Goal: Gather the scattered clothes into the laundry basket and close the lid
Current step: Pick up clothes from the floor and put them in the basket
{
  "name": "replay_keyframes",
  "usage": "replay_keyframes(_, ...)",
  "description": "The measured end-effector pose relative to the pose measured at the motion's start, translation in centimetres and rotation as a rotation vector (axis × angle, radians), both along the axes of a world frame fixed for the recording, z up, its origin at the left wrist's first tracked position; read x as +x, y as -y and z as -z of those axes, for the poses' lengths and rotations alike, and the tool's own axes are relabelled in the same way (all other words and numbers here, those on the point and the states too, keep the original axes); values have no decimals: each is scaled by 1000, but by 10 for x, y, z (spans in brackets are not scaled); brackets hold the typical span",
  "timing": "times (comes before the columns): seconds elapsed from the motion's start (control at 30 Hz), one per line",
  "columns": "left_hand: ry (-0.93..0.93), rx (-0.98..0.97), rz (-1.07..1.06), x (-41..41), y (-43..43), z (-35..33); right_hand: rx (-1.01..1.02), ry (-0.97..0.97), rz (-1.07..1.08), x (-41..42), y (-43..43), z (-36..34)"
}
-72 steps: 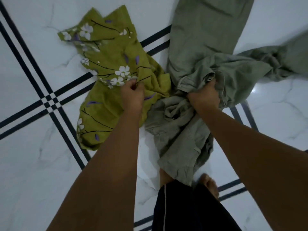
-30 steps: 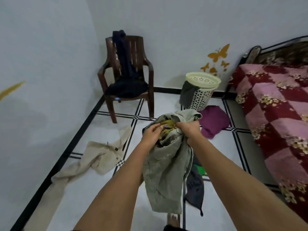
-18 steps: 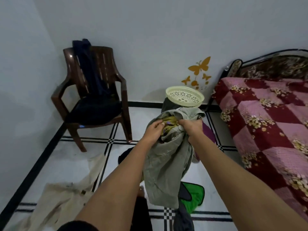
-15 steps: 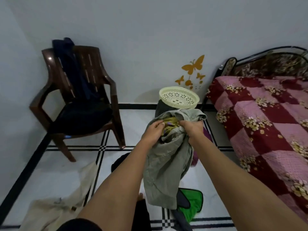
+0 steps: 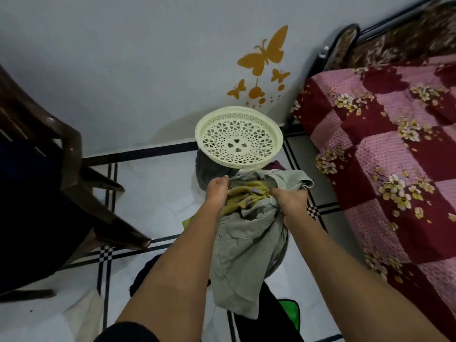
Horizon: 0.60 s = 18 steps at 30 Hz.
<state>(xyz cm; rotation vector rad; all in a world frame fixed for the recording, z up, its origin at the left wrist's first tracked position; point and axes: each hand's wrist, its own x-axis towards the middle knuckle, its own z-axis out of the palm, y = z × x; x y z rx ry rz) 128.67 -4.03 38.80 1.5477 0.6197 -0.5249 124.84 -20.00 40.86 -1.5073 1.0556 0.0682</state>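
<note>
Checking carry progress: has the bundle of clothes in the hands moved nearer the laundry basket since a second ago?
Yes. The bundle of clothes now sits just below the basket lid, which looms much larger against the butterfly decal.

The cream perforated plastic lid (image 5: 238, 137) covers the laundry basket's mouth; the basket's body is almost wholly hidden behind the lid and the bundle of grey-green cloth (image 5: 246, 255). The olive flowered garment (image 5: 244, 196) shows only as a crumpled strip — the rest is wrapped inside. Fingertips of the left hand (image 5: 217, 192) and right hand (image 5: 287, 198) are buried in the fabric. The brown plastic chair (image 5: 71, 174) and the maroon patchwork bedspread (image 5: 385, 154) are cut by the edges.
</note>
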Motion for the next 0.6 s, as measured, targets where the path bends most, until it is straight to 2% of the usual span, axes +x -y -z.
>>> replay_keyframes(0.17,-196,-129,-286,109,43,94,-27,-168,-11,82,47,86)
replay_keyframes(0.27,-231,-159,-398,151,59,126,-57,-198,-26,110,65,115)
replay_keyframes(0.43,-275,-244,-569,188,81,158,-54,-243,-17,136,89,142)
replay_keyframes(0.6,-250,-196,-681,193,73,172,-59,-262,28,141,100,140)
